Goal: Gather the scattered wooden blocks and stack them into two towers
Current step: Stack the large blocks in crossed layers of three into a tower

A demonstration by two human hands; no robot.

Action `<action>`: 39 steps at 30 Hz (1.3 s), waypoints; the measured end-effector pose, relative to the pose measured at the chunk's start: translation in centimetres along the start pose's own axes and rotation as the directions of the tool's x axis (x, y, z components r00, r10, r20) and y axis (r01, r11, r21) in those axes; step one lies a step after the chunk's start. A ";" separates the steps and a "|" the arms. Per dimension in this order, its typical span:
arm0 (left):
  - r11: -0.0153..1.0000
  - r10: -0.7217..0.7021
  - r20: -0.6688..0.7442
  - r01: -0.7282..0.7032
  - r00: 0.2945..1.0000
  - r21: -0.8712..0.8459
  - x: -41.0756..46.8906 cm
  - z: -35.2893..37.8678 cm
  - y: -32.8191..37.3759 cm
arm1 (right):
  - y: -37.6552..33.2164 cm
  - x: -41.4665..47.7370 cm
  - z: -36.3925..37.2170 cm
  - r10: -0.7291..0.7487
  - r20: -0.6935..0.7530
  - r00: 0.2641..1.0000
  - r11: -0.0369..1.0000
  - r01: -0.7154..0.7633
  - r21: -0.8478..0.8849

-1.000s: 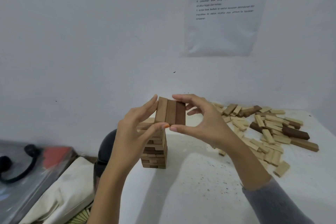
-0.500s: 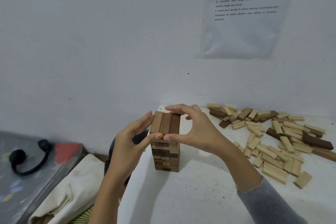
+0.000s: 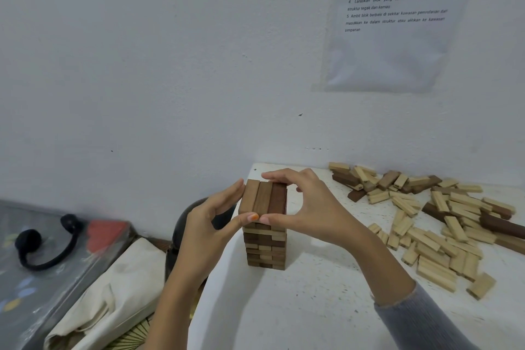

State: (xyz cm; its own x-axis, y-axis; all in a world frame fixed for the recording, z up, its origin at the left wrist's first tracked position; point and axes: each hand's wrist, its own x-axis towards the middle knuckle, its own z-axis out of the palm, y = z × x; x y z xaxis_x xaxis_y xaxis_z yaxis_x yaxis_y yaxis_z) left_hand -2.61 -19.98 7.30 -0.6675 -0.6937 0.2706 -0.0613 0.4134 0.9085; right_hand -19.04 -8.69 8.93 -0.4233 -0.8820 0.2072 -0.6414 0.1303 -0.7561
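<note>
A white speckled table (image 3: 312, 307) stands against a plain white wall (image 3: 142, 65), where a printed sheet in a clear plastic sleeve (image 3: 397, 37) hangs at the upper right. A tower of light and dark wooden blocks (image 3: 265, 247) stands near the table's far left corner. Its top layer of three brown blocks (image 3: 264, 197) is pinched from both sides. The left hand (image 3: 210, 224) has its fingers (image 3: 230, 196) flat on the left face and its thumb at the near end. The right hand (image 3: 309, 207) is curled over the far and near ends. A heap of scattered wooden blocks (image 3: 440, 224) lies to the right, well apart from the tower. Left of the table slumps a cream cloth bag (image 3: 113, 293); its contents cannot be told.
</note>
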 end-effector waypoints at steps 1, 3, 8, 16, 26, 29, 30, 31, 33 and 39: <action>1.000 0.001 0.005 -0.001 1.000 -0.001 0.0 0.0 -0.1 | 0.0 0.0 0.0 0.006 -0.001 1.000 1.000 -0.006 0.001; 1.000 0.008 0.016 -0.008 1.000 0.006 0.0 0.1 -0.1 | 0.0 -0.1 0.0 0.015 -0.004 1.000 1.000 -0.015 0.005; 0.998 0.018 0.022 -0.019 1.000 0.053 -0.1 0.0 -0.3 | -0.3 -0.6 0.1 0.021 -0.007 1.000 0.999 -0.021 0.035; 0.980 -0.105 -0.074 0.090 0.992 -0.177 0.0 1.1 1.1 | -0.9 -2.3 2.2 0.282 -0.280 0.918 0.840 -0.095 0.533; 0.842 -0.375 0.034 0.355 0.927 -0.407 0.9 4.8 2.8 | -2.9 -1.7 6.2 0.441 -0.195 0.876 0.685 -0.188 0.704; 0.841 -0.363 0.015 0.335 0.932 -0.425 0.8 5.3 2.9 | -3.2 -1.2 6.8 0.459 -0.163 0.873 0.674 -0.223 0.704; 0.845 -0.358 0.013 0.330 0.933 -0.421 0.8 5.2 3.0 | -3.2 -1.1 7.0 0.469 -0.151 0.870 0.666 -0.236 0.707; 0.847 -0.362 0.012 0.334 0.932 -0.413 0.8 5.2 3.0 | -3.1 -1.0 7.1 0.479 -0.140 0.867 0.656 -0.247 0.713; 0.845 -0.374 0.018 0.349 0.927 -0.404 0.9 5.2 3.0 | -2.9 -0.8 7.3 0.478 -0.138 0.867 0.656 -0.248 0.713; 0.865 -0.394 -0.053 0.350 0.918 -0.359 1.0 5.1 3.2 | -3.2 -0.6 7.1 0.477 -0.134 0.869 0.673 -0.262 0.691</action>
State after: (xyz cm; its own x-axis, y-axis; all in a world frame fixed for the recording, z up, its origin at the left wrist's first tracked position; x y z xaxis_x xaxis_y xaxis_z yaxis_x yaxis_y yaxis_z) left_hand -7.29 -16.36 8.89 -0.5493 -0.8305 -0.0923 -0.0204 -0.0971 0.9951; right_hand -12.20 -11.81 6.85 -0.7595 -0.6432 -0.0971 0.1217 0.0061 -0.9926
